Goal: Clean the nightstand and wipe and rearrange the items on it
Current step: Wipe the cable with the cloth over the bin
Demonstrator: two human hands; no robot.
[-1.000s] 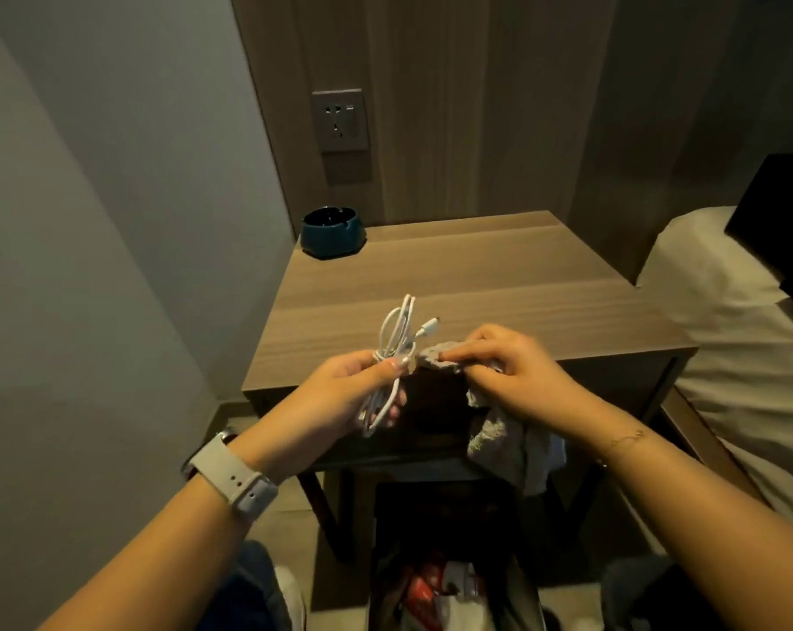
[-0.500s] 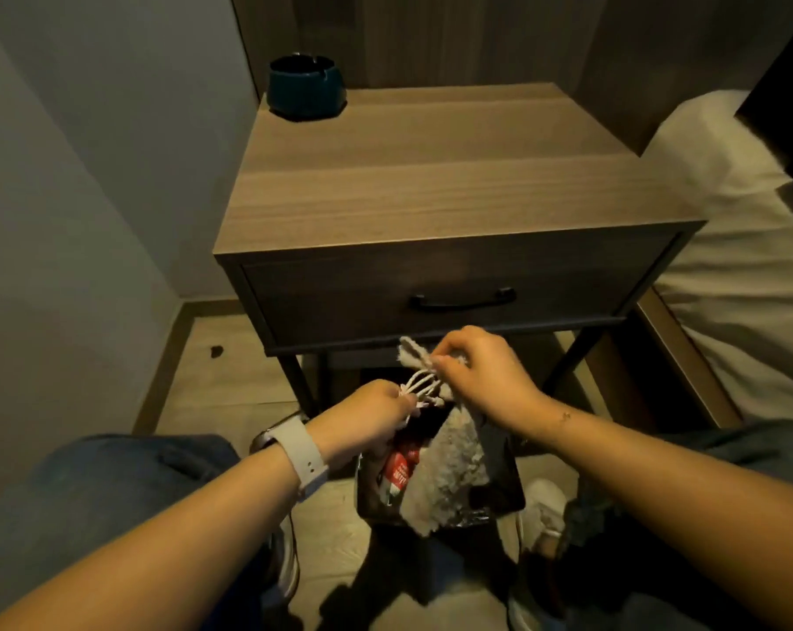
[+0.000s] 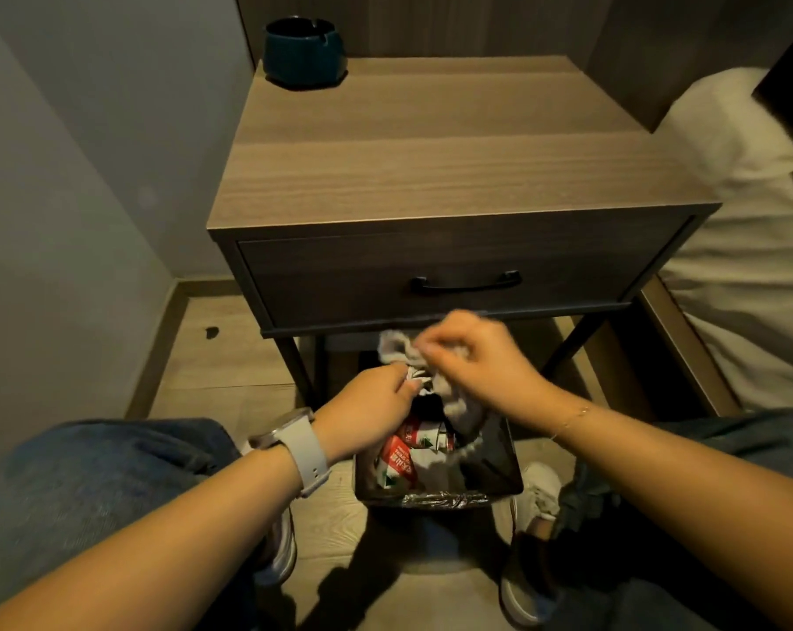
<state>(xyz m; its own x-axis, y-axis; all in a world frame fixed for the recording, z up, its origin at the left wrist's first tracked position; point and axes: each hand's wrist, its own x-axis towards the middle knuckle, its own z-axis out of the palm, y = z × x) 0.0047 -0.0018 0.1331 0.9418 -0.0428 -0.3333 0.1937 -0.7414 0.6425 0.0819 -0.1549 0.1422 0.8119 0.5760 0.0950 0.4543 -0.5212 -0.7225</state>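
Left hand (image 3: 371, 405) pinched the coiled white cable (image 3: 416, 380) over the bin (image 3: 499, 466), below the nightstand (image 3: 431, 175) front edge; right hand (image 3: 481, 357) fingers pinched the cloth (image 3: 458, 403) around it. I'd slide slowly, keeping loops bunched. Compared with a second earlier, both hands sat lower.

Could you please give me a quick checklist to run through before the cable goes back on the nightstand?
1. Cable secured in the left hand: ok, pinched at the fingertips.
2. Cloth held by the right hand: ok.
3. Cable fully wiped: cannot tell, mostly hidden by hands and cloth.
4. Nightstand top free for placing: ok, only the ashtray at the back left corner.
5. Drop risk: not ok, the hands are right above the open trash bin.
6. Drawer shut: ok.
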